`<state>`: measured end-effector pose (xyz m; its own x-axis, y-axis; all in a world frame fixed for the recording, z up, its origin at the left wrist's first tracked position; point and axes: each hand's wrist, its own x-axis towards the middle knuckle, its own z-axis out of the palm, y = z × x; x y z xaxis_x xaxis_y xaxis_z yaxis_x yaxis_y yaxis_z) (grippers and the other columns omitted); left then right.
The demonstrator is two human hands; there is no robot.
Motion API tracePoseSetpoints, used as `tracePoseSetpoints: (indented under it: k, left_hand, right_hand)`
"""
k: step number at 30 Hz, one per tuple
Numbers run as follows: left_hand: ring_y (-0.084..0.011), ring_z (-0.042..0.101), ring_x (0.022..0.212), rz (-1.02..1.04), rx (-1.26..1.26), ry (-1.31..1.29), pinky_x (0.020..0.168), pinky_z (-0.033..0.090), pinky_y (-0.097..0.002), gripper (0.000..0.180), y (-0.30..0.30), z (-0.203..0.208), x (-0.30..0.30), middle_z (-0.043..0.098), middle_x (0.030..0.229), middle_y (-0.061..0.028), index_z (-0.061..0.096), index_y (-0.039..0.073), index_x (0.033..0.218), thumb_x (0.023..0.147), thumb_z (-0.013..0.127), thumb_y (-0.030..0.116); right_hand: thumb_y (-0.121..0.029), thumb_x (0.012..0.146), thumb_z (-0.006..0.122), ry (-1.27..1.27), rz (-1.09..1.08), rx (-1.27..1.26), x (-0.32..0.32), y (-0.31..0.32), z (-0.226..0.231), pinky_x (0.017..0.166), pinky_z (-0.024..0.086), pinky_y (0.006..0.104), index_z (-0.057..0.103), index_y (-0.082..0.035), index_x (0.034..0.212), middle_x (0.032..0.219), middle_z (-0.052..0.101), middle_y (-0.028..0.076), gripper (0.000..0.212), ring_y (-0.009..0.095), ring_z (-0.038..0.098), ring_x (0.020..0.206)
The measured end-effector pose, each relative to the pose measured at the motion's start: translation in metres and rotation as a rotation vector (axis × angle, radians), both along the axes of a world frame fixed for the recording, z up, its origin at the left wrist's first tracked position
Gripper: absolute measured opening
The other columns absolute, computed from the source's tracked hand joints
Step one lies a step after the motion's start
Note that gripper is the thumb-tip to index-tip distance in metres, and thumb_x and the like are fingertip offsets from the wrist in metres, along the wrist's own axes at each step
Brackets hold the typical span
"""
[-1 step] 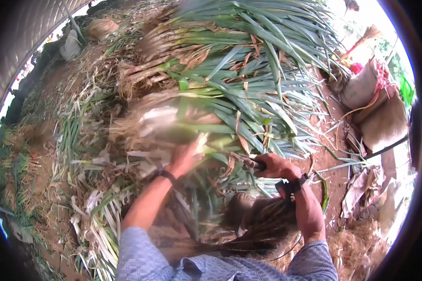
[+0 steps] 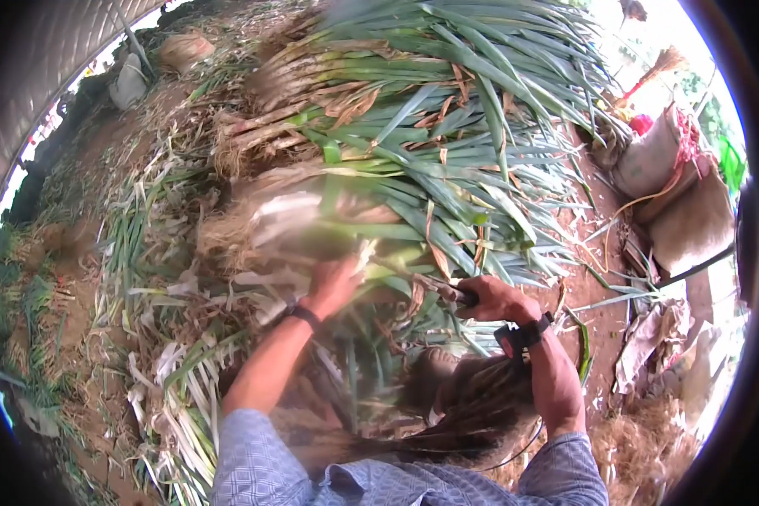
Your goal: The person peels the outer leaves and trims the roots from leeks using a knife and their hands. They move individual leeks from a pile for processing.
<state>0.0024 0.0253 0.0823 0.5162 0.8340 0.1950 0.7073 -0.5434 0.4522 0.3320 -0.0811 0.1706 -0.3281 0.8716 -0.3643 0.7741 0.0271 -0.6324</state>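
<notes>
A large heap of long green onions lies before me, roots to the left and blue-green leaves to the right. My left hand is closed at the near side of the heap, its fingers around a pale onion stalk; the area is blurred. My right hand is closed round the dark handle of a tool whose far end points left among the stalks. Blur and leaves hide the tool's tip, so its kind is unclear. A green band crosses some stalks.
Peeled white onion stalks and stripped leaves lie to my left on brown soil. Pale sacks stand at the right. Straw-coloured roots are heaped at the lower right. A dark curved bar juts in at the right.
My left hand has shifted very slightly to the right with its forearm. The right hand and the onions look the same.
</notes>
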Motion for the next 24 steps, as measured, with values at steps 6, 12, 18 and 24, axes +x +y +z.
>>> tracePoseSetpoints:
  k: [6,12,18,24]
  left_hand:
    - [-0.0306,0.063,0.058,-0.060,0.049,0.093,0.053,0.049,-0.0431,0.010,0.010,0.016,-0.017,0.063,0.065,-0.0126,0.063,0.010,0.090,0.088,0.068,0.018]
    - [-0.0229,0.063,0.057,-0.463,-0.055,-0.036,0.052,0.051,-0.0385,0.008,-0.070,0.046,-0.056,0.062,0.063,-0.0087,0.068,0.013,0.084,0.083,0.064,0.006]
    - [-0.0188,0.060,0.075,0.239,-0.185,-0.500,0.068,0.050,-0.0322,0.009,-0.018,0.082,-0.185,0.064,0.080,-0.0084,0.066,0.004,0.086,0.090,0.058,0.005]
    - [-0.0265,0.065,0.087,1.038,0.398,-0.659,0.079,0.052,-0.0404,0.043,0.079,0.150,-0.348,0.071,0.100,-0.0196,0.068,-0.009,0.109,0.100,0.057,0.032]
  right_hand:
    - [-0.030,0.079,0.075,-0.075,-0.105,0.043,0.000,0.004,0.001,0.071,0.049,0.0429,0.067,-0.008,0.104,0.083,0.068,0.015,0.035,0.031,0.063,0.074]
    - [-0.029,0.077,0.075,-0.122,-0.136,-0.073,0.011,0.004,-0.020,0.073,0.050,0.0414,0.071,-0.006,0.107,0.090,0.072,0.016,0.039,0.029,0.066,0.080]
    - [-0.030,0.074,0.076,-0.066,-0.059,-0.056,0.004,0.013,-0.034,0.076,0.051,0.0409,0.070,-0.004,0.104,0.084,0.070,0.015,0.040,0.030,0.066,0.078]
    - [-0.029,0.073,0.074,-0.121,-0.198,0.001,0.004,0.015,-0.046,0.073,0.053,0.0413,0.072,-0.006,0.106,0.088,0.071,0.017,0.041,0.029,0.068,0.078]
